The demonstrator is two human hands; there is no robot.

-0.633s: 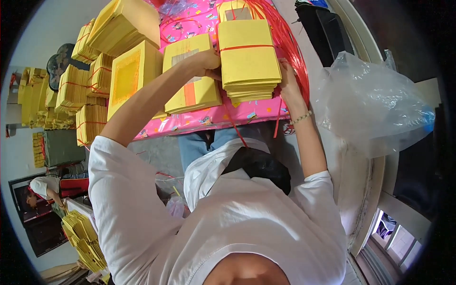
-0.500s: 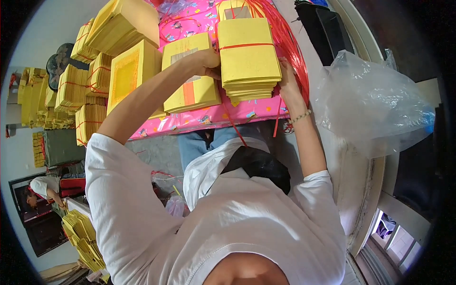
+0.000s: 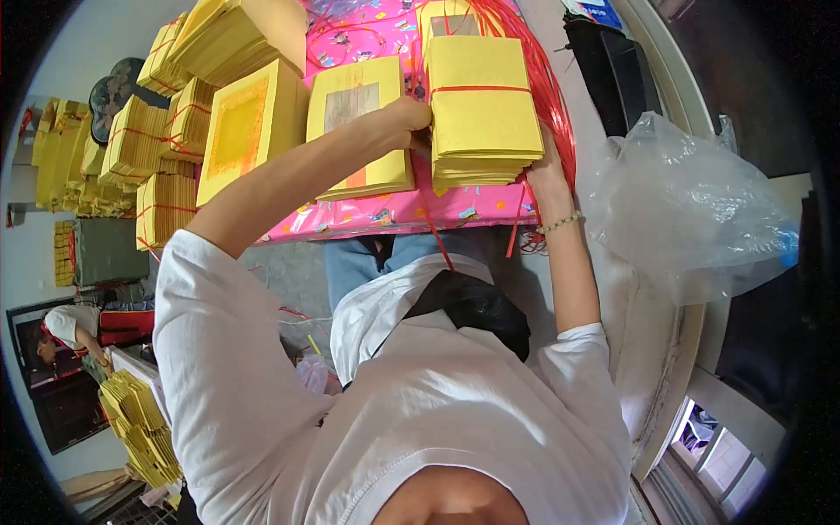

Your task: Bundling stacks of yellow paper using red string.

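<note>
A thick stack of yellow paper sheets (image 3: 483,109) with a red string across it rests on a pink patterned table cover (image 3: 411,210). My left hand (image 3: 409,118) grips the stack's left edge. My right hand (image 3: 544,166) presses its right side near the front corner. A second yellow stack with a grey and orange face (image 3: 360,114) lies just left of it, under my left forearm. Loose red strings (image 3: 547,79) trail along the right of the held stack.
Several tied yellow paper bundles (image 3: 175,131) pile up at the left. A crumpled clear plastic bag (image 3: 687,210) lies at the right, a black box (image 3: 617,70) behind it. Another person (image 3: 74,328) crouches at the far left beside more yellow bundles (image 3: 140,429).
</note>
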